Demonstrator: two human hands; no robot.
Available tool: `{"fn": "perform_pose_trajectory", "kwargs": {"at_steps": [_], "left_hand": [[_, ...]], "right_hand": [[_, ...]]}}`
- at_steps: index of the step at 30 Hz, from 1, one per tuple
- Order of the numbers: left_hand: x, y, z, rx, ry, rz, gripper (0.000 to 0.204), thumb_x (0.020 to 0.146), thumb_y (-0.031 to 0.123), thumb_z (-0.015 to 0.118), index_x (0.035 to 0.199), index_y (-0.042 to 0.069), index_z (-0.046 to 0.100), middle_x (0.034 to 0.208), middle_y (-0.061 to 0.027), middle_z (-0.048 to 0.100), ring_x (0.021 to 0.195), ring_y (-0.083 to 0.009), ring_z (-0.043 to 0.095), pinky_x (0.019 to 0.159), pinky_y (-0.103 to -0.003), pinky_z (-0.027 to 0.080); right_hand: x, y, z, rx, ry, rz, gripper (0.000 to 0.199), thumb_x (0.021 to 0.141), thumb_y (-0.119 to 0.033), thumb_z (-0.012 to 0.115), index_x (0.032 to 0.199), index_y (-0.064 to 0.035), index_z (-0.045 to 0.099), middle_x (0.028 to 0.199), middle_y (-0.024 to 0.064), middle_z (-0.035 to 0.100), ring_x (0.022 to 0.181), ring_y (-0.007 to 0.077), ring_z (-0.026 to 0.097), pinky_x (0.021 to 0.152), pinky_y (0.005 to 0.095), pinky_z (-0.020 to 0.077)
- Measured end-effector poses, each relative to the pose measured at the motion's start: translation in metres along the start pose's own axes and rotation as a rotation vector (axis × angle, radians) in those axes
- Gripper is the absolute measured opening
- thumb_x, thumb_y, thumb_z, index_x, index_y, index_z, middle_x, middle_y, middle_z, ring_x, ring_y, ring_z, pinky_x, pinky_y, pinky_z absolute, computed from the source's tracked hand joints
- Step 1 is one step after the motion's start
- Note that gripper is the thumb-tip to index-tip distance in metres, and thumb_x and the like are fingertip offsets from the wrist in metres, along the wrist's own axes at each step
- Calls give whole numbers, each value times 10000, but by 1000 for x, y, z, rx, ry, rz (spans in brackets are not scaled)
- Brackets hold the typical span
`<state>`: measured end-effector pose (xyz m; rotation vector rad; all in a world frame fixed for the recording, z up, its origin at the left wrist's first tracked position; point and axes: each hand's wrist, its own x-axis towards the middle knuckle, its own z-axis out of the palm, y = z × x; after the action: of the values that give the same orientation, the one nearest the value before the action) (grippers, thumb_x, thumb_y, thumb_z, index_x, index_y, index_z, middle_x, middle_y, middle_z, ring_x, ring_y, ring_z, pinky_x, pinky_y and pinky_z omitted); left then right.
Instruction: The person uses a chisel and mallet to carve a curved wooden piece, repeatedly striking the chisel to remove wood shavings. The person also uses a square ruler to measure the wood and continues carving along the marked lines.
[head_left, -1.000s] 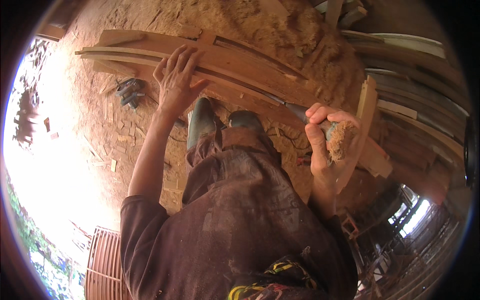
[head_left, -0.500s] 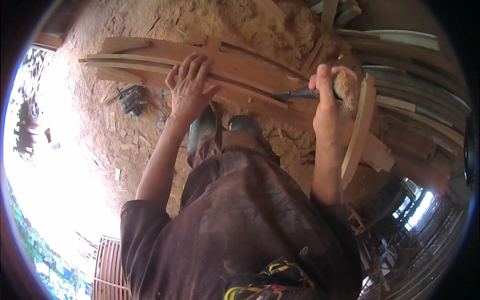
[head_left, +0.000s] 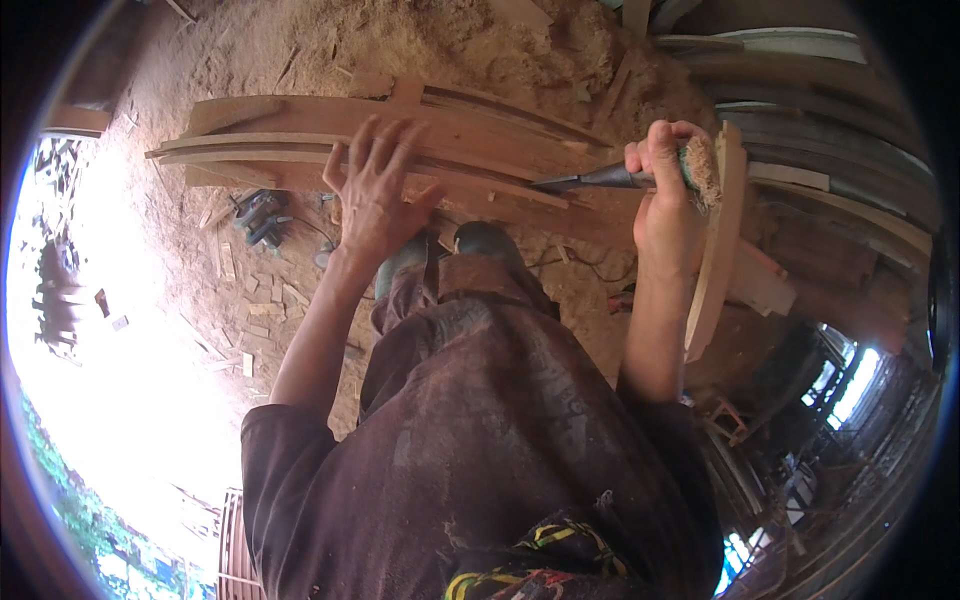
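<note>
Several long curved wooden planks point(head_left: 270, 140) lie stacked on a sawdust-covered floor in front of me. My left hand point(head_left: 375, 195) presses flat on them with the fingers spread. My right hand point(head_left: 665, 205) is closed around a chisel point(head_left: 590, 180) with a green handle and a frayed butt end. Its dark blade points left and its tip rests on the planks, a short way right of my left hand. My dark boots point(head_left: 485, 240) stand just below the planks, between my arms.
A curved plank point(head_left: 715, 270) stands on edge by my right hand. More boards point(head_left: 830, 90) are stacked at the right. A dark power tool point(head_left: 258, 215) with a cord lies on the ground at the left, among wood scraps. A sawdust heap point(head_left: 450, 40) lies beyond the planks.
My right hand has come up from beside my leg and brought the chisel's tip onto the planks. My left hand stays pressed on the wood.
</note>
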<state>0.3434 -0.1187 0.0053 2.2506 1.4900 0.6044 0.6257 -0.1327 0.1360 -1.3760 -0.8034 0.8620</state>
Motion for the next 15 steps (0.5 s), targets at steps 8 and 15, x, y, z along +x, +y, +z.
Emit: {"fn": "perform_pose_trajectory", "kwargs": {"at_steps": [8, 15], "left_hand": [[4, -5, 1, -105, 18, 260, 199, 890, 162, 790, 1089, 165, 792, 1281, -30, 711, 1327, -295, 622, 1111, -481, 398], [23, 2, -2, -44, -152, 327, 215, 891, 39, 684, 1104, 67, 696, 1242, -110, 644, 1332, -337, 557, 1079, -482, 423]], "right_hand": [[4, 9, -26, 168, 42, 60, 199, 1011, -164, 813, 1077, -109, 633, 826, -27, 568, 755, 114, 501, 730, 330, 460], [-10, 0, -9, 4, 23, -49, 216, 1001, -158, 822, 1093, -80, 643, 831, -24, 572, 724, 99, 502, 678, 311, 465]]}}
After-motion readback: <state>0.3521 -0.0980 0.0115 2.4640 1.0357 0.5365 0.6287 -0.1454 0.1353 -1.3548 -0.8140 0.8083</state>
